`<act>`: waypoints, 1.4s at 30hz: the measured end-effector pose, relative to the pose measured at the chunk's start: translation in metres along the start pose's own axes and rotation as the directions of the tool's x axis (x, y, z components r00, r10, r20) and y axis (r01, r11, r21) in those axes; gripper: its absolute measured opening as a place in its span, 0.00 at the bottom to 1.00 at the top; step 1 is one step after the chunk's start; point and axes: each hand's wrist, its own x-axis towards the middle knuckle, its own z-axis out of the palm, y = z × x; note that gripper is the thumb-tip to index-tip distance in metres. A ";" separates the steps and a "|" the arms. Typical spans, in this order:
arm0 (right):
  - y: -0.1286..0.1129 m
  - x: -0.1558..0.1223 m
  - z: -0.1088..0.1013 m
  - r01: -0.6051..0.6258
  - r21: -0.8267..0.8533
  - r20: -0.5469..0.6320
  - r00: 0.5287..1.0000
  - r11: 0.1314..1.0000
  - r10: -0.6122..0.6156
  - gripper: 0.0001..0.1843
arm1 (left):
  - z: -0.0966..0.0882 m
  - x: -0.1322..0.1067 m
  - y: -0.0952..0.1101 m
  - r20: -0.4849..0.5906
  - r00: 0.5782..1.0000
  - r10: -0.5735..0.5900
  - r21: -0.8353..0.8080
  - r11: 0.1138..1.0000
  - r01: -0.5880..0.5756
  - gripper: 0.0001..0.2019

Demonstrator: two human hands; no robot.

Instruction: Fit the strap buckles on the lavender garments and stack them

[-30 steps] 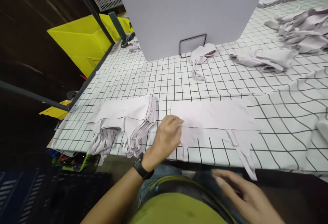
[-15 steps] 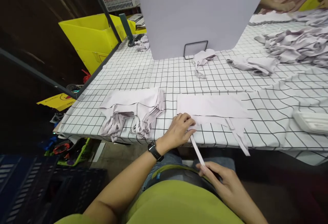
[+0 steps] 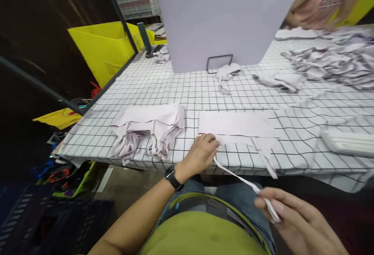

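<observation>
A pale lilac fabric piece with two straps lies flat near the table's front edge. My left hand, a black watch on its wrist, is at the piece's front left corner, fingers curled down on the cloth at the base of one strap. From there the narrow fabric strap runs beyond the table edge to my right hand, which pinches its far part, with a doubled end sticking out below the fingers. The other strap hangs at the piece's right side. Left of it rests a neat stack of similar pieces.
A large lilac panel stands at the back by a wire bracket. Crumpled fabric is heaped back right, near a person in pink. A white plastic tray sits right. Yellow bins stand left.
My right hand has moved right and toward me, drawing the strap out longer and thinner, with its end now showing. My left hand stays at the fabric corner.
</observation>
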 end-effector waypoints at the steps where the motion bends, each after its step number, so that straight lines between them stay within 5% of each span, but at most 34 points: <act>1: -0.008 0.008 0.008 0.000 0.108 0.016 1.000 0.994 -0.002 0.24 | -0.002 -0.002 0.004 -0.045 0.999 0.004 -0.061 0.998 -0.006 0.08; 5: -0.017 0.042 0.030 0.062 0.217 0.014 0.998 0.974 -0.066 0.21 | -0.018 -0.009 0.028 -0.159 0.986 -0.049 -0.412 0.911 -0.021 0.12; 12: -0.015 0.069 0.039 0.162 -0.016 0.096 0.982 0.987 -0.160 0.20 | -0.027 -0.002 0.054 -0.048 0.979 -0.197 -0.618 0.776 0.126 0.05; 15: -0.016 0.073 0.039 0.244 -0.134 0.102 0.967 0.960 -0.232 0.17 | -0.022 0.003 0.052 -0.107 0.977 -0.186 -0.568 0.818 0.093 0.07; 18: -0.015 0.077 0.040 0.334 -0.203 0.089 0.943 0.921 -0.322 0.14 | -0.020 0.006 0.046 -0.200 0.979 -0.036 -0.381 0.923 -0.044 0.04; 23: -0.014 0.083 0.043 0.339 -0.225 0.132 0.939 0.913 -0.316 0.16 | -0.024 0.008 0.039 -0.131 0.981 0.141 -0.116 0.981 -0.156 0.06; 28: -0.014 0.085 0.039 0.181 -0.264 0.293 0.951 0.947 -0.100 0.21 | -0.026 0.013 0.035 -0.043 0.997 -0.060 -0.346 0.937 0.042 0.07; 31: -0.013 0.087 0.039 0.124 -0.232 0.334 0.942 0.965 -0.040 0.22 | -0.029 0.018 0.030 0.109 0.962 -0.250 -0.515 0.814 0.270 0.06; 34: -0.016 0.088 0.045 0.085 -0.177 0.273 0.962 0.981 -0.034 0.23 | -0.031 0.025 0.025 0.243 0.917 -0.316 -0.527 0.751 0.399 0.07; 38: -0.024 0.092 0.051 0.024 -0.089 0.106 0.994 0.996 -0.014 0.22 | -0.030 0.036 0.016 0.222 0.947 -0.234 -0.458 0.832 0.313 0.05; 42: -0.034 0.103 0.052 -0.042 -0.019 -0.019 0.999 0.999 0.041 0.21 | -0.016 0.050 0.000 0.091 0.987 -0.129 -0.137 0.980 0.141 0.06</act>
